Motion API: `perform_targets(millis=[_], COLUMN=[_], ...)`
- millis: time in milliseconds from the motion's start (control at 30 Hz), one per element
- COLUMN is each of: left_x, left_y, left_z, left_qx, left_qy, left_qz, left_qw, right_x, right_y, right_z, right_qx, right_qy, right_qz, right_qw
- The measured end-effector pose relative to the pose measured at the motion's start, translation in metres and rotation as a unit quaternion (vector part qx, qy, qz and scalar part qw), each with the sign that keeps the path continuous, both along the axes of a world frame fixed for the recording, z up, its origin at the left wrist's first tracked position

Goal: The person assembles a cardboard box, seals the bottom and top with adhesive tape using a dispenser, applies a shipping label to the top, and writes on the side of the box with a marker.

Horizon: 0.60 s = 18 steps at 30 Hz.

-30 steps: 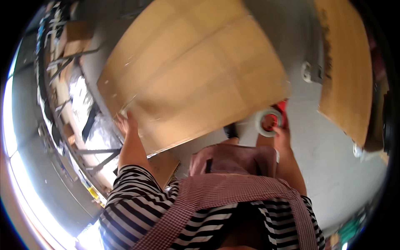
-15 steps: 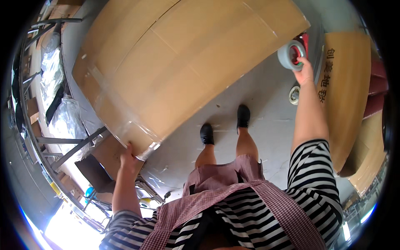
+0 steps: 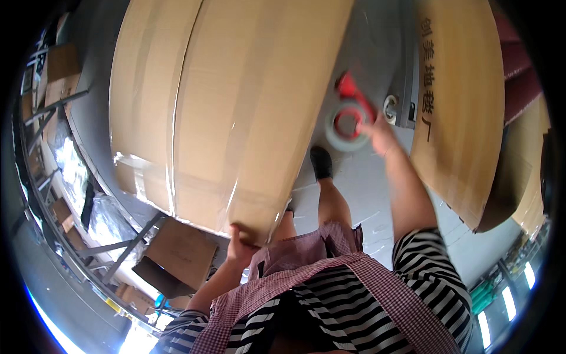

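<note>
A large cardboard box (image 3: 230, 106) takes up the middle left, with clear tape across its near end and a seam running lengthwise. My left hand (image 3: 240, 251) grips its near edge close to the right corner, thumb on the top face and fingers hidden beneath. Off the box's right side, my right hand (image 3: 382, 134) holds a red tape dispenser (image 3: 359, 97) loaded with a wide roll of tape (image 3: 330, 135). The dispenser is slightly blurred and hangs apart from the box.
At the right stands another cardboard box (image 3: 460, 112) with dark printing. A metal frame with a caster (image 3: 390, 109) is beside it. On the left are a metal rack (image 3: 121, 245), plastic-wrapped goods (image 3: 109, 221) and an open carton (image 3: 180, 253). My shoe (image 3: 321, 162) is on the grey floor.
The large box has turned, its near end swinging right toward my body. My left hand has moved right with its edge. My right hand has brought the tape dispenser left and nearer.
</note>
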<state>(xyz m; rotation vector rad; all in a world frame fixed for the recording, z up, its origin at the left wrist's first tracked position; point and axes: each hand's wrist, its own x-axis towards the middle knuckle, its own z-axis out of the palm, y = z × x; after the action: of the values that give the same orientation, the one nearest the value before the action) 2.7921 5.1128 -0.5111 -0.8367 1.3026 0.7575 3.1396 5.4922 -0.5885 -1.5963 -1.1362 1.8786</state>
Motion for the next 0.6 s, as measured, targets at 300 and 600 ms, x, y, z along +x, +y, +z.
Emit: perform_targets(millis=[300,600], left_x=[0.109,0.182], left_y=[0.146,0.200], left_z=[-0.012,0.014], left_qx=[0.103,0.155], left_qy=[-0.050,-0.104], left_qz=[-0.093,-0.166], left_qw=[0.989,0.968], right_x=[0.071,0.055], right_y=[-0.202,-0.310], right_z=[0.073,0.102], right_qx=[-0.172,-0.128], right_qy=[0.062,0.117], right_qz=[-0.066,-0.231], right_qw=[0.981,0.957])
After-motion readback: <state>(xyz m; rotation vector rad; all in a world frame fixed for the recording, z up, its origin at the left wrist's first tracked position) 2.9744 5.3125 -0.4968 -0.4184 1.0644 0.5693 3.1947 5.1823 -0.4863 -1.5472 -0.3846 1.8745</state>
